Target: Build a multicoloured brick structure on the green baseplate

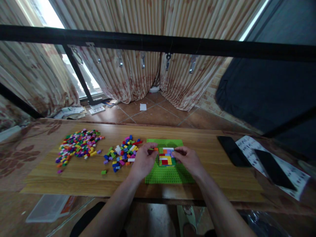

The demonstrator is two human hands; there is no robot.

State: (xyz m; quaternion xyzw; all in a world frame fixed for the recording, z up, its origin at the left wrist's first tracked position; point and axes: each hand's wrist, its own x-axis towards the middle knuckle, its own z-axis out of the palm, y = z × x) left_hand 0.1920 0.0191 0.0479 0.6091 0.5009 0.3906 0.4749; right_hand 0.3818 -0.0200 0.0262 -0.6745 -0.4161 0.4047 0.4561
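Green and studded, the baseplate [158,176] lies on the wooden tabletop [209,184] in front of you, with a low build of coloured bricks [167,159] on its middle. Your left hand [143,160] is at the build's left side, thumb and forefinger nearly closed around a small orange brick [156,149]. Your right hand [189,159] is at the opposite side, its bent fingertips against the lavender bricks near the edge; you cannot tell from here whether they pinch one. Just left of your left hand spreads a loose brick pile [122,154], a larger heap [79,144] farther left. Well to your right lies a black tablet [233,151].
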